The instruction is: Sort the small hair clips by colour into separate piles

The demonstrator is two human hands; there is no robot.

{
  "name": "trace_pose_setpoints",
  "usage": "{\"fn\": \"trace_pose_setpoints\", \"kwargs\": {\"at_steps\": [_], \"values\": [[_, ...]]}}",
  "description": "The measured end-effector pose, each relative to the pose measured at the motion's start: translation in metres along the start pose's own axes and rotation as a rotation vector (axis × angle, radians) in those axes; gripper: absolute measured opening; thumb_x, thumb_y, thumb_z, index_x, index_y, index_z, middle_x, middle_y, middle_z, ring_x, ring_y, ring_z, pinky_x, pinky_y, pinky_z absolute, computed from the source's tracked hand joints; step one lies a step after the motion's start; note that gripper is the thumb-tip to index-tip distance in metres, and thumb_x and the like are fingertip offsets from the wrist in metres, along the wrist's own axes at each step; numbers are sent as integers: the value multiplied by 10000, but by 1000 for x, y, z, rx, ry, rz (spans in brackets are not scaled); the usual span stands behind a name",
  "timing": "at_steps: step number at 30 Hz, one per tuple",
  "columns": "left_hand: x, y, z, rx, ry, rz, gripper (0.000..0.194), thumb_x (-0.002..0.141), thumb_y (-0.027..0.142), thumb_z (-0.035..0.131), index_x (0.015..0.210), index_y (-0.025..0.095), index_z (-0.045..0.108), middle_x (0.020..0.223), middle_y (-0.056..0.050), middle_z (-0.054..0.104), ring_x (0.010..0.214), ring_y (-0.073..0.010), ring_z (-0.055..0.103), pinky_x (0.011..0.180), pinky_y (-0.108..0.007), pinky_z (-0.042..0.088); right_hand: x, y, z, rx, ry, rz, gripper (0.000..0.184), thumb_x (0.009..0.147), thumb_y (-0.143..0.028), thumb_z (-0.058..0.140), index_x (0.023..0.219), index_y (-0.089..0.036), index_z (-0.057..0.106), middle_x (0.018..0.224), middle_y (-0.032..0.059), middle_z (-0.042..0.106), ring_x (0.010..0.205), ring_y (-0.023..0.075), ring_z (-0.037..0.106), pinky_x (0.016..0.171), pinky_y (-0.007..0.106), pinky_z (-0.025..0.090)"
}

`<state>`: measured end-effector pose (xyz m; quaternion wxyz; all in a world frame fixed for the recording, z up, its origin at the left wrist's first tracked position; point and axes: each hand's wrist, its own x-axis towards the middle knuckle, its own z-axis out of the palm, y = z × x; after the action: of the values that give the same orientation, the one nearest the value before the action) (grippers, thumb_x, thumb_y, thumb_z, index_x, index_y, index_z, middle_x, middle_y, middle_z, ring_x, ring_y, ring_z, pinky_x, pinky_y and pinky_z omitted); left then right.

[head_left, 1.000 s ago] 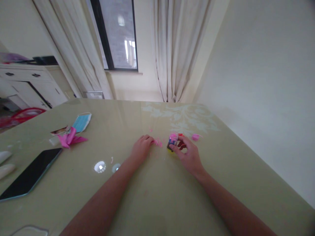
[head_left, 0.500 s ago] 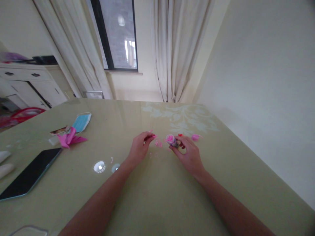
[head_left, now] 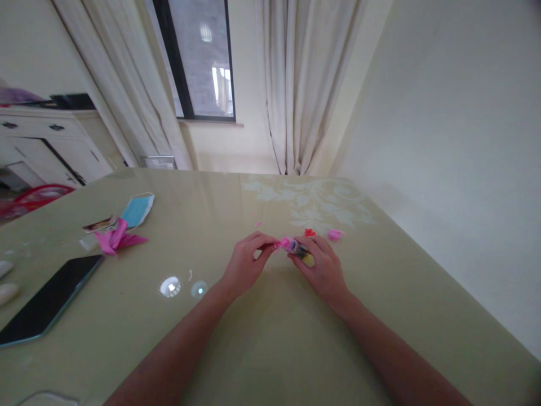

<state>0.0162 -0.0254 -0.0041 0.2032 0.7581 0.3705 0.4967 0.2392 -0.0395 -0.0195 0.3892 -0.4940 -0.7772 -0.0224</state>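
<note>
A pale green, glossy desk (head_left: 270,344) spans the lower view, backed by cream cloth curtains (head_left: 291,84) hung beside a dark-framed glass window (head_left: 203,62). At the desk's left lies a flat, black-faced rectangular device (head_left: 48,299); beyond it are a light-blue pleated face mask (head_left: 137,211) and a pointed, bright-pink folded piece (head_left: 116,239). Two bare hands meet near mid-desk, slightly apart from each other. The right hand (head_left: 319,262) is wrapped around a small, dark-patterned cylindrical container (head_left: 300,249) with a yellowish lower part; the left hand (head_left: 247,262) has thumb and forefinger pinched on thin pink shreds (head_left: 276,246) at the container's mouth. The container lies between the hands, directly right of the left fingertips and within the right hand's grip, the right hand being the nearer. Its long axis is tipped well over from upright: the mouth, filled with pink matter (head_left: 287,243), points toward the left hand, and the base slants back toward the right palm. Whether the base touches the desk cannot be told. Smallest are a pink lump (head_left: 335,235) and a red piece (head_left: 310,232), both just beyond the right hand.
</note>
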Motion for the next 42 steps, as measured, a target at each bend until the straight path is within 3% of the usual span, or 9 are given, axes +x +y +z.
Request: {"fn": "trace_pose_setpoints", "kwargs": {"at_steps": [5,10,15,21,29,37,42], "values": [[-4,-5,2,146,-29,99,195,1045,259,586,1078,212,773,1009,-74,763,939,-186,722,857,-311,591,1,-2,-1,-50,-1,-51,253,953,-262,698,1205,-254,708,1086,101,738,1045,300,689,929,432,576],[-9,-8,2,298,-134,157,264,1066,225,520,1173,232,761,1073,-80,748,984,-189,722,906,-319,592,-1,-2,0,-67,-7,-44,267,954,-231,677,1218,-261,705,1121,104,730,1080,303,687,953,448,575],[-9,-10,3,278,-171,151,311,1066,183,489,1226,259,746,1108,-60,732,1013,-182,711,938,-315,589,-2,-1,1,-70,-4,-16,263,950,-227,681,1211,-245,710,1128,111,728,1088,306,683,957,450,571],[-8,-11,4,267,-210,166,278,1042,212,564,1264,237,731,1128,-76,718,1046,-204,688,958,-354,587,-1,1,0,-67,-3,-13,270,944,-212,686,1212,-248,706,1129,105,721,1079,295,680,926,419,573],[-12,-15,7,405,-94,200,291,1064,180,492,1167,257,753,1055,-43,688,972,-164,675,870,-285,585,-1,2,1,-55,-24,-128,269,942,-228,734,1210,-230,716,1081,99,737,1027,296,684,913,434,571],[-8,-4,3,246,59,179,101,1004,258,668,987,221,760,905,-26,787,855,-164,720,807,-278,586,-2,0,2,-32,-26,-178,287,950,-291,750,1232,-245,721,1079,97,753,1002,294,688,893,443,569],[-8,-2,3,237,99,218,127,1014,297,657,968,222,749,887,-23,797,815,-155,717,772,-266,582,-2,-3,2,14,-15,-156,286,944,-306,766,1218,-235,722,1083,99,754,991,288,691,876,435,570]]}}
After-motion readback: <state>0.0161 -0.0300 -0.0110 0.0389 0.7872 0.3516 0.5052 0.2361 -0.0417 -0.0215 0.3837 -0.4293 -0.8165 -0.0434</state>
